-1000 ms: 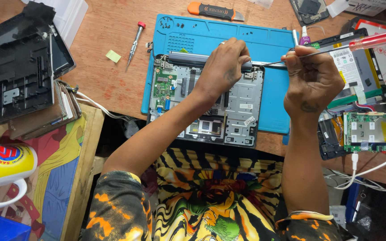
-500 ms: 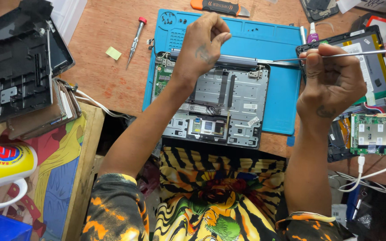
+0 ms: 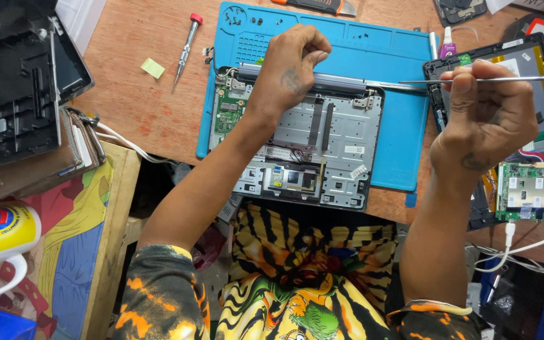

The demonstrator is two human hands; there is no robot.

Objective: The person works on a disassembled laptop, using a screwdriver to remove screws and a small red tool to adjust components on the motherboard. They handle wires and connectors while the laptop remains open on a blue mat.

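Left hand (image 3: 291, 66) is curling loosely over the back edge of the opened laptop base (image 3: 303, 148), fingertips pinching at the hinge bar (image 3: 341, 80); what it's pinching, if anything, is too small to tell. Right hand (image 3: 483, 116) is closing in a fist round a thin metal rod tool (image 3: 423, 82), shiny & straight, lying roughly level w/ its tip pointing left, reaching the hinge bar's right end. Laptop base is showing dull grey stamped sheet metal w/ slots, a green circuit board (image 3: 225, 110) at its left side, & is sitting on a smooth blue silicone mat (image 3: 404, 126) w/ small moulded trays along the far edge. Base's near edge is hanging past the mat & the table (image 3: 133, 94), which is rough reddish wood. Mat's right strip is lying bare beside the base. A red-capped screwdriver (image 3: 184, 50) & a yellow note scrap (image 3: 153, 67) are lying on open wood to the left, well apart from the mat. Right of the mat, things are crowding in: a tablet shell (image 3: 530, 63), a green board w/ white cables (image 3: 530, 192). A black chassis (image 3: 14, 82) is filling the left edge.
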